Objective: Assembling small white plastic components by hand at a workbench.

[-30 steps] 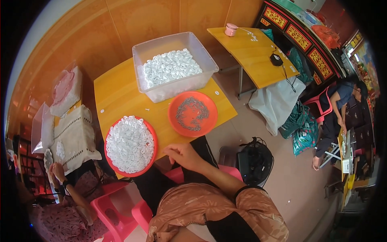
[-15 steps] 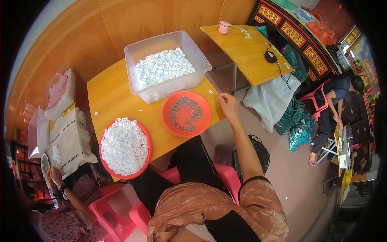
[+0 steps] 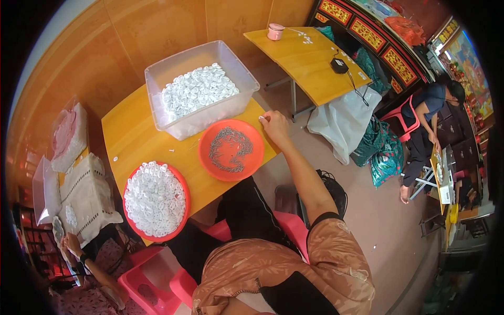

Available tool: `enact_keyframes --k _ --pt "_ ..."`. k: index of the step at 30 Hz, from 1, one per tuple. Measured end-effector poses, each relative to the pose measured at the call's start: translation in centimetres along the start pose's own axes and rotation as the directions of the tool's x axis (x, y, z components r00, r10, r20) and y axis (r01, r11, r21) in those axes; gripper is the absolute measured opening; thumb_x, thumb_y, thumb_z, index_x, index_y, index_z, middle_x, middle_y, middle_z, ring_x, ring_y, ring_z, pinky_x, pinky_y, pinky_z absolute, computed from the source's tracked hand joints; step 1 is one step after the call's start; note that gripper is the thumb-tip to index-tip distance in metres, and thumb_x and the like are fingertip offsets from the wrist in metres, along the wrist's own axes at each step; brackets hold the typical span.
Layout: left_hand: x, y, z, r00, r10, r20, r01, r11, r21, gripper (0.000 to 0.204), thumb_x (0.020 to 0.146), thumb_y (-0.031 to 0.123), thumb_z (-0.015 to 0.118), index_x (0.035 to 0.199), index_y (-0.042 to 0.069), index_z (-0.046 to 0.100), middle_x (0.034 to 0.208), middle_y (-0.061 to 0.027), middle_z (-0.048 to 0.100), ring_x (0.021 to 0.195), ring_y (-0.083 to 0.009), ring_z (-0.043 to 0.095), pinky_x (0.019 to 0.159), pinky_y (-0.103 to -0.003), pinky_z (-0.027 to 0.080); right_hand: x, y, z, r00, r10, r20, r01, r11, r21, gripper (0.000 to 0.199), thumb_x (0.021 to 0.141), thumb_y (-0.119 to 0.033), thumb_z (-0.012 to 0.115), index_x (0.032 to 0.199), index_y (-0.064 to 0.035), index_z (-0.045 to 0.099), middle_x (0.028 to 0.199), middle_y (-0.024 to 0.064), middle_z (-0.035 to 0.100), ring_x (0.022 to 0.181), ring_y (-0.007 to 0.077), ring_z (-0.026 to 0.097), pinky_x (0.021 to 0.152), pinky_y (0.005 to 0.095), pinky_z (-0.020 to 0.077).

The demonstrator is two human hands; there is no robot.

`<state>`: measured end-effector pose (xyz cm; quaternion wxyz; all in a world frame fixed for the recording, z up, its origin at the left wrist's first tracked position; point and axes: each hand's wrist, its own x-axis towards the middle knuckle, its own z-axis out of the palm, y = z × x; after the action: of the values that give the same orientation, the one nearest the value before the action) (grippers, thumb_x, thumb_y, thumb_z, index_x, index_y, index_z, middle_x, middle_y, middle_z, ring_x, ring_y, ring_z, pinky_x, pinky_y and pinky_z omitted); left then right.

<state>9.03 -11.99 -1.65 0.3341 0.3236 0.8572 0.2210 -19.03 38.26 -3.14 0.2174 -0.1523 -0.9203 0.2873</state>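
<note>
Right hand (image 3: 274, 125): fingers curled, tips pinched at the edge of the yellow wooden worktop (image 3: 131, 136), just beside the round orange plastic plate of small grey metal pieces (image 3: 231, 149); anything pinched is too small to make out. Left hand: out of view (state cannot be told). Nearby: clear plastic tub of white rings (image 3: 197, 89); red round tray of white rings (image 3: 155, 199).
</note>
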Motion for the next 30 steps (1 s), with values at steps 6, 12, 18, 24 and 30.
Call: enact_keyframes --k 6,12,18,24,30 --pt "1.8 -0.6 -1.6 0.998 0.049 0.035 -0.052 0.995 0.085 0.009 0.074 0.007 0.057 0.077 0.002 0.063 0.068 -0.0099 0.062 0.064 -0.0225 0.062 0.060 -0.031 0.048 1.9 0.5 -1.3 0.977 0.104 0.186 -0.122 0.988 0.091 0.018 0.072 -0.019 0.068 0.081 -0.0029 0.066 0.068 0.0123 0.064 0.064 0.0257 0.063 0.061 0.0363 0.0495" --pt "4.3 -1.1 -3.5 0.994 0.092 0.056 -0.100 0.981 0.168 0.009 0.073 0.007 0.057 0.077 0.002 0.063 0.067 -0.0100 0.062 0.064 -0.0228 0.062 0.060 -0.031 0.048 5.8 6.9 -2.8 0.865 0.362 0.347 -0.501 0.660 0.559 0.014 0.074 -0.012 0.070 0.078 -0.0006 0.062 0.065 0.0047 0.062 0.057 0.0131 0.060 0.049 0.0237 0.0451" --pt "7.0 -0.8 -4.4 0.989 0.127 0.073 -0.140 0.965 0.221 0.009 0.073 0.007 0.057 0.076 0.002 0.063 0.067 -0.0100 0.062 0.064 -0.0231 0.062 0.060 -0.032 0.048 11.0 15.0 -5.3 0.672 0.651 0.353 -0.641 0.273 0.717 0.008 0.079 -0.006 0.062 0.084 -0.0014 0.059 0.070 0.0069 0.062 0.055 0.0138 0.058 0.047 0.0246 0.0473" --pt "8.1 -0.3 -5.0 0.987 0.118 0.113 -0.145 0.953 0.268 0.009 0.072 0.007 0.057 0.076 0.002 0.063 0.067 -0.0101 0.062 0.064 -0.0234 0.062 0.060 -0.032 0.048 15.2 15.6 -6.6 0.708 0.658 0.257 -0.421 0.100 0.902 0.015 0.084 -0.005 0.054 0.097 0.0026 0.055 0.078 0.0105 0.062 0.069 0.0209 0.064 0.058 0.0299 0.0540" --pt "8.4 -0.3 -5.9 0.977 0.122 0.176 -0.174 0.933 0.315 0.009 0.072 0.007 0.057 0.076 0.002 0.063 0.067 -0.0102 0.062 0.064 -0.0237 0.062 0.060 -0.032 0.048 10.0 13.6 -3.8 0.680 0.687 0.256 -0.485 0.161 0.859 0.015 0.086 -0.007 0.052 0.098 0.0013 0.056 0.074 0.0093 0.061 0.063 0.0176 0.061 0.055 0.0288 0.0520"
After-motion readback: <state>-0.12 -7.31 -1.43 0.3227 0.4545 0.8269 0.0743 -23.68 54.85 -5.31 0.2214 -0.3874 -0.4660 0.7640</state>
